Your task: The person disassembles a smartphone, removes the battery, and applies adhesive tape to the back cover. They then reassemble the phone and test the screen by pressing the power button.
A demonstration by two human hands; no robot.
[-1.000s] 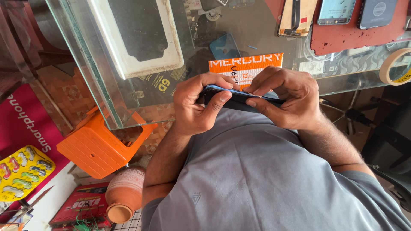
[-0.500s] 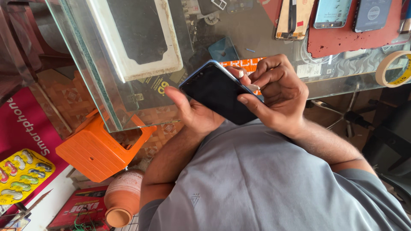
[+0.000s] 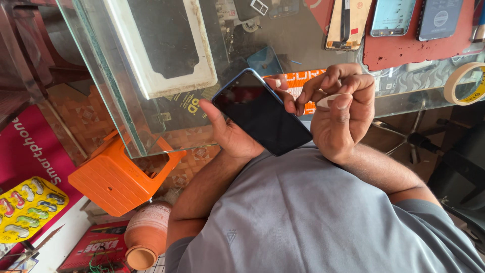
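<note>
From my end: the left hand [image 3: 233, 135] has the smartphone [image 3: 260, 119] in a firm cradle, thumb up along the left edge and palm under the lower corner. It's held off the glass tabletop [image 3: 303, 45], just above the person's grey shirt [image 3: 313, 217], w/ the tilted screen facing the cam. The right hand [image 3: 346, 119] is curled into a narrow pinch. Thumb and forefinger seem closed on a small pale piece [image 3: 331, 100], can't tell what exactly, and one fingertip touches the phone's top edge. As for progress, judging only by how things lie, the handset looks whole: glass on, blue rim closed all round, no gaps I can see. The screen is dark, so no sign of it being powered on, and the back isn't visible. An orange card [image 3: 303, 81] lies on the table right behind the phone. Further back there's a white-framed panel [image 3: 156, 45] and a red mat [image 3: 419, 45] w/ other phones on it, and a tape roll [image 3: 465, 83] sits at the right edge. Below the table are an orange plastic stool [image 3: 121, 177] and a clay pot [image 3: 146, 235].
</note>
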